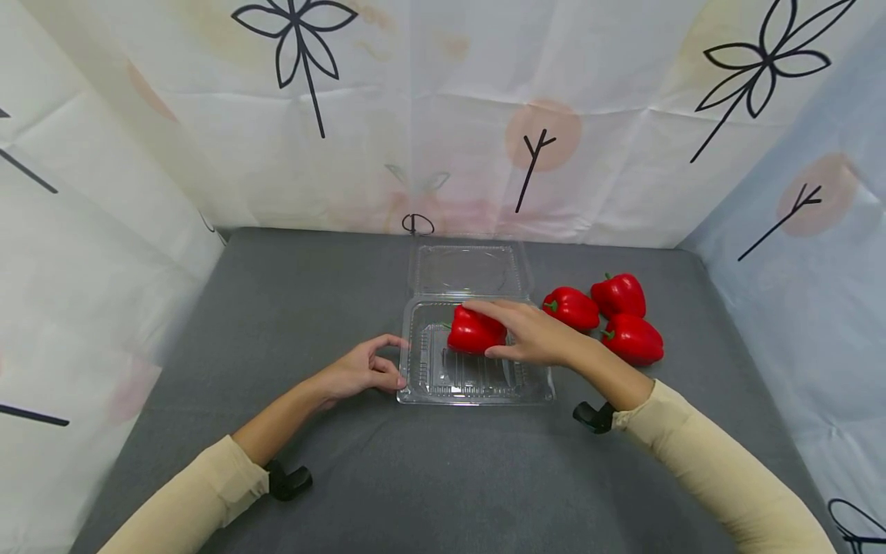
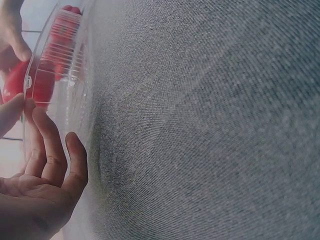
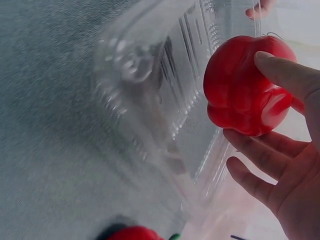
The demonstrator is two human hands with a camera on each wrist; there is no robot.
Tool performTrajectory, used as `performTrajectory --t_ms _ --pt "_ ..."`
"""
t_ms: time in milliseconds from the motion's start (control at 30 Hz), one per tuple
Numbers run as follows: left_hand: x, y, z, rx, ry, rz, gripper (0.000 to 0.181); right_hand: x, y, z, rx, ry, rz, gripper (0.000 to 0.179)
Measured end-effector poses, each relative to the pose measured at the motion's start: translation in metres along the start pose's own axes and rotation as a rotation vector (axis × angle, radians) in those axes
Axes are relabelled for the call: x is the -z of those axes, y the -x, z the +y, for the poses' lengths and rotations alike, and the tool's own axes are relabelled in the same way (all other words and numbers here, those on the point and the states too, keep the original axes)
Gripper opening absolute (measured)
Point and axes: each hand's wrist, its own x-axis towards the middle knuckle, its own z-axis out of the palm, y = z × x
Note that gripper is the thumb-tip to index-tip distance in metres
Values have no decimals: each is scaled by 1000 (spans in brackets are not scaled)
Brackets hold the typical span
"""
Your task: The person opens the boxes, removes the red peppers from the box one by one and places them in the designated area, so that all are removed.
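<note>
A red bell pepper [image 1: 474, 331] is in my right hand [image 1: 529, 332], over the base of a clear plastic clamshell container [image 1: 477, 396]. In the right wrist view the thumb lies on one side of the pepper [image 3: 245, 85] and the fingers on the other. My left hand [image 1: 367, 369] is at the container's left edge. Its thumb and forefinger pinch the rim in the left wrist view, while the other fingers [image 2: 52, 145] are bent loosely beside the wall. The container's lid [image 1: 467, 269] lies folded back, away from me.
Three more red bell peppers, one at the left [image 1: 571, 308], one at the back [image 1: 619, 295] and one in front [image 1: 633, 339], sit grouped right of the container on the grey cloth-covered table [image 1: 443, 477]. A patterned curtain [image 1: 457, 154] hangs behind the table.
</note>
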Motion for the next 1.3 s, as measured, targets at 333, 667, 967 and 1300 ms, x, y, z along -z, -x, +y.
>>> performTrajectory --t_ms 333,667,967,1300 --pt "-1 0 -1 -30 -14 -6 67 12 34 9 -79 46 44 83" --pt "-2 0 1 -34 -17 -10 68 32 61 18 -103 52 111 83" --pt "-2 0 1 -29 -33 -2 68 47 79 20 -148 87 127 84" --pt "-2 -1 0 -28 -34 -2 68 59 97 25 -172 134 192 80"
